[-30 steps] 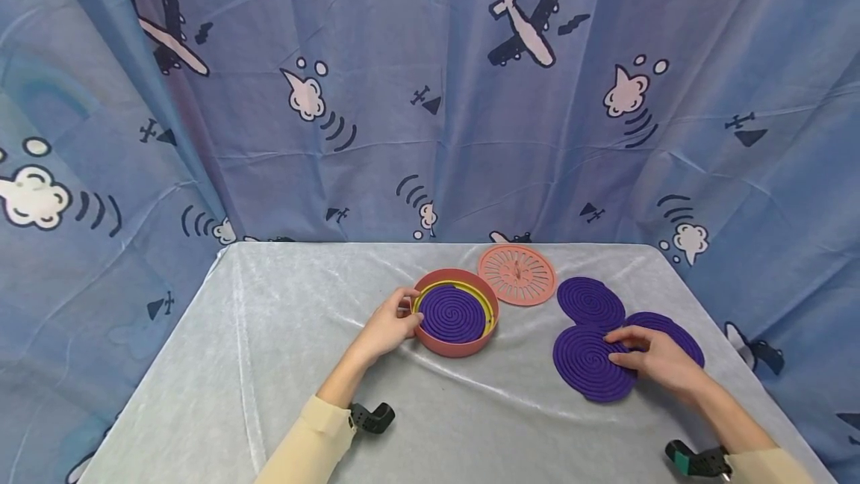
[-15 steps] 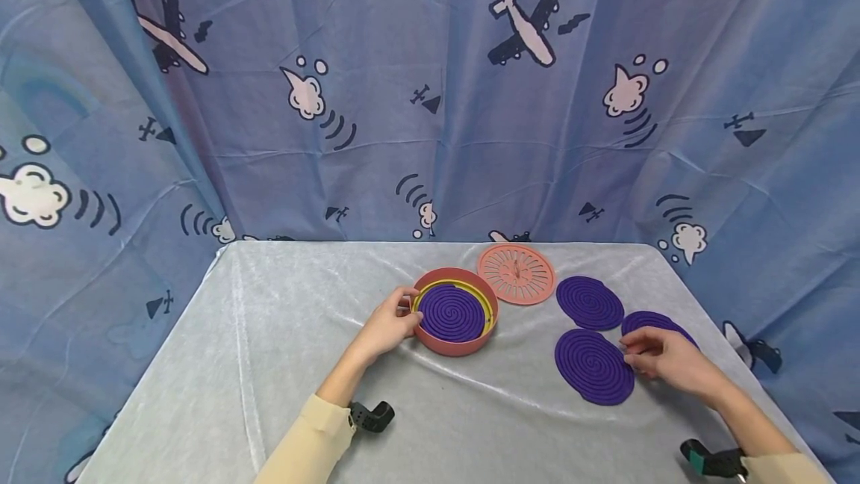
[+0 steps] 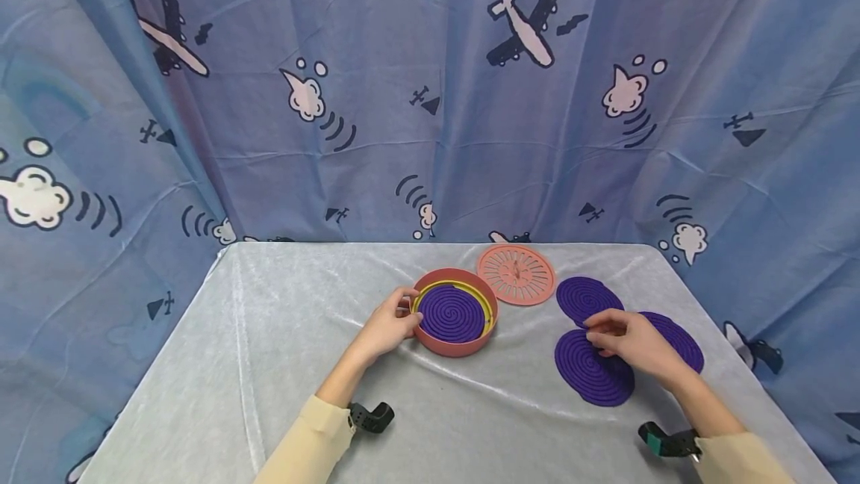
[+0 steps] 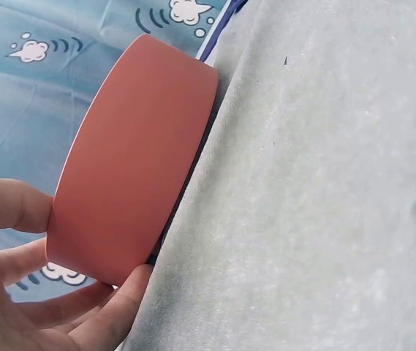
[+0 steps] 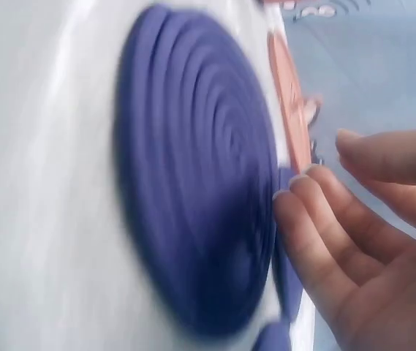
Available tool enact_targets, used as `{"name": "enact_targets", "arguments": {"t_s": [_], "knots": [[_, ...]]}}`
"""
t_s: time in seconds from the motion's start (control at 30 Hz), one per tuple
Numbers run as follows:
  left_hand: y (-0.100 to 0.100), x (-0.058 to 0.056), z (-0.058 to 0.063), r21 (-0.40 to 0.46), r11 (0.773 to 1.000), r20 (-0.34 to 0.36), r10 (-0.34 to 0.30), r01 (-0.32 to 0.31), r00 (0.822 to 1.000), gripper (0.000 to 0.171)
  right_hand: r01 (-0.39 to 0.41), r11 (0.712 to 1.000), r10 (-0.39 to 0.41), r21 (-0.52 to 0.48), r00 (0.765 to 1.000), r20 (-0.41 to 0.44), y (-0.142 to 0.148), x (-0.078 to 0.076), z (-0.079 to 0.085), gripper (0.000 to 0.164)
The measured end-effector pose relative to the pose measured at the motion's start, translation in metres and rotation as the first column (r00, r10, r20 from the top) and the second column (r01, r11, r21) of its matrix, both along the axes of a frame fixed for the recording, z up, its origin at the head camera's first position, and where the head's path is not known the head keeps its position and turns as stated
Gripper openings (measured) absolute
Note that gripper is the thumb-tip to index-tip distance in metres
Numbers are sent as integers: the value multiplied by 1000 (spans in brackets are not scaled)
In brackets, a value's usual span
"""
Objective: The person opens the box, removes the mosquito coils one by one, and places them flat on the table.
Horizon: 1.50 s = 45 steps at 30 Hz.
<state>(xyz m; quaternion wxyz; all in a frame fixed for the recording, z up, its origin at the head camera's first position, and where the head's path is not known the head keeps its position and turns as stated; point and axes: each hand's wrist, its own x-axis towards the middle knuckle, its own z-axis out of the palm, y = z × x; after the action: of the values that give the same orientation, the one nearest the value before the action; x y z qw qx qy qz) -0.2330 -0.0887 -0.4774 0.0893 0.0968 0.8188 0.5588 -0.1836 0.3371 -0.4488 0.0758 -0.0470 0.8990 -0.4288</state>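
A round terracotta-coloured box stands mid-table with a purple mosquito coil inside a yellow ring. My left hand grips its left side, thumb and fingers about the wall, as the left wrist view shows on the box's side. My right hand hovers over the three loose coils with relaxed, slightly bent fingers and nothing between them. Beneath it lies the near coil; the far coil is just beyond its fingertips and the right-hand coil is partly hidden by it.
A slotted pink lid with a small raised piece at its centre lies flat behind the box, to its right. Pale grey cloth covers the table. A blue curtain printed with planes hangs behind the far edge.
My right hand first drew right, toward the right-hand coil, then moved left and slightly farther away over the near coil. The near coil shifted slightly toward me. My left hand kept its grip.
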Motion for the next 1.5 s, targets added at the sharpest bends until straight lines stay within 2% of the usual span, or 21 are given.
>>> {"name": "enact_targets", "arguments": {"t_s": [0.27,0.63,0.97,1.13,1.33,1.5], "knots": [[0,-1,1,3,1000,0,0,0,1000,41,-64,993,57,-102,996,-67,-49,-24,4,31],[-1,-1,-3,29,1000,8,-3,3,1000,41,-83,978,70,-191,995,-73,-102,-41,3,34],[-1,-1,-1,30,1000,28,-4,3,1000,41,-83,947,81,-311,997,-19,-127,-52,-10,46],[2,-3,-1,23,1000,23,-12,11,1000,41,-58,934,60,-353,998,-4,-133,-53,-18,45],[3,-4,-2,25,999,21,-20,20,1000,41,-9,903,27,-429,999,35,-133,-53,-27,45],[1,-3,-2,14,1000,19,-4,3,1000,41,-1,901,20,-433,999,40,-137,-56,-30,44]]}}
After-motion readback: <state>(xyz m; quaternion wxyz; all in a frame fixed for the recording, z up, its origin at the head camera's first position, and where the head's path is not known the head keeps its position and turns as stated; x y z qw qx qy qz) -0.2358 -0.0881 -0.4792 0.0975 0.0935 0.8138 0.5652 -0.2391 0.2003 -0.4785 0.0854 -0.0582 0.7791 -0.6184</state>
